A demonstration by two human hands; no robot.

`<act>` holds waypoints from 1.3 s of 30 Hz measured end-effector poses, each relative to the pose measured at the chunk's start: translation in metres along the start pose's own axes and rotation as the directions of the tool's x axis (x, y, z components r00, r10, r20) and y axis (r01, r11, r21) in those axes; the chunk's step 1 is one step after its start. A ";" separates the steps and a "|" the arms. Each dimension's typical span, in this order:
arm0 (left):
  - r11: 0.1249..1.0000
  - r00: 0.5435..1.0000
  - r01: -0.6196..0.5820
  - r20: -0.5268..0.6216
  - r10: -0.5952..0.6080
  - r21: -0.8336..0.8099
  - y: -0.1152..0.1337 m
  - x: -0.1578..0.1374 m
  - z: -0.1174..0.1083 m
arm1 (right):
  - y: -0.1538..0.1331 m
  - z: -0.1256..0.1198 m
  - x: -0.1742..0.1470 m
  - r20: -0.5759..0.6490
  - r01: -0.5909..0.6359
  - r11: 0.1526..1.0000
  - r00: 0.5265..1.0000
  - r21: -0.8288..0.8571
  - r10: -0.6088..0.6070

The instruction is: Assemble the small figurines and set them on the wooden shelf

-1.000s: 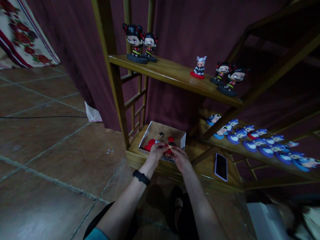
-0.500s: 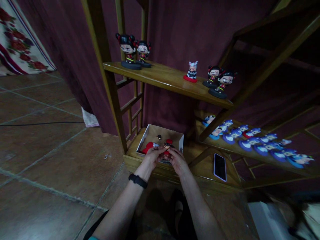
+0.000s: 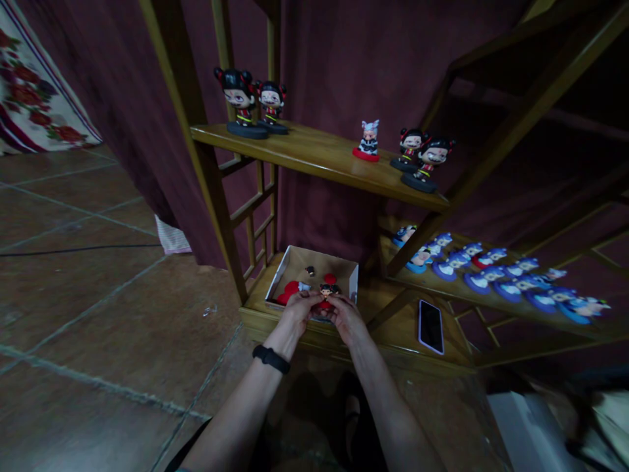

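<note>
Both hands meet over the front of a shallow white cardboard box point(image 3: 354, 282) on the lower shelf. Between their fingertips is a small figurine point(image 3: 325, 293) with black hair and a red body. My left hand point(image 3: 301, 311) is closed on its left side, a black band around the wrist. My right hand point(image 3: 344, 316) closes on its right side; a second dark-haired head shows just behind those fingers. Inside the box lie a red piece point(image 3: 289, 291) with a pale blue-grey part, a red disc point(image 3: 329, 279) and a small dark piece point(image 3: 310, 270). The figurine's lower part is hidden by fingers.
Black-haired figurines point(image 3: 239, 101) and a white-haired figurine point(image 3: 369, 139) on a red base stand on the upper shelf point(image 3: 304, 157). Several blue-purple figurines point(image 3: 484, 278) line the right shelf. A phone point(image 3: 431, 326) lies at lower right. A wooden post point(image 3: 216, 223) rises left of the box.
The view has shifted slightly. The figurine stays between both hands, and a dark-haired head now shows beside it, near the right fingers, in front of the red disc.
</note>
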State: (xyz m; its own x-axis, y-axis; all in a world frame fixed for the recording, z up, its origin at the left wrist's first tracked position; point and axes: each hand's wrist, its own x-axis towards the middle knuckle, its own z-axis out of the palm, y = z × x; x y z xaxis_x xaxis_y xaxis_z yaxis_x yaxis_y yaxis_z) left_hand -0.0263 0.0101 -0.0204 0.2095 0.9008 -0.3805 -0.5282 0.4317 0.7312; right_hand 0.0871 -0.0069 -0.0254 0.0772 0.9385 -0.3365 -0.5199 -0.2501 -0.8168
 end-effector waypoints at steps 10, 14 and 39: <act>0.997 0.998 0.052 -0.025 -0.054 -0.057 0.004 0.000 -0.003 | 0.000 0.000 0.001 0.016 -0.012 1.000 1.000 0.012 0.011; 0.996 0.997 0.077 -0.022 -0.078 -0.049 0.007 -0.001 -0.003 | -0.002 -0.001 0.000 0.037 -0.018 1.000 0.999 0.013 0.017; 0.997 0.997 -0.062 -0.037 0.064 0.046 0.009 -0.008 0.002 | -0.008 -0.001 0.000 0.096 0.014 1.000 0.995 -0.007 -0.014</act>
State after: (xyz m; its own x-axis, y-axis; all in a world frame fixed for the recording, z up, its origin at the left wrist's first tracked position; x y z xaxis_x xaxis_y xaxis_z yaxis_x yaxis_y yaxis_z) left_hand -0.0307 0.0069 -0.0095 0.1446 0.9242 -0.3535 -0.5017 0.3764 0.7789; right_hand 0.0918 -0.0053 -0.0197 0.0022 0.9604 -0.2785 -0.5130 -0.2380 -0.8247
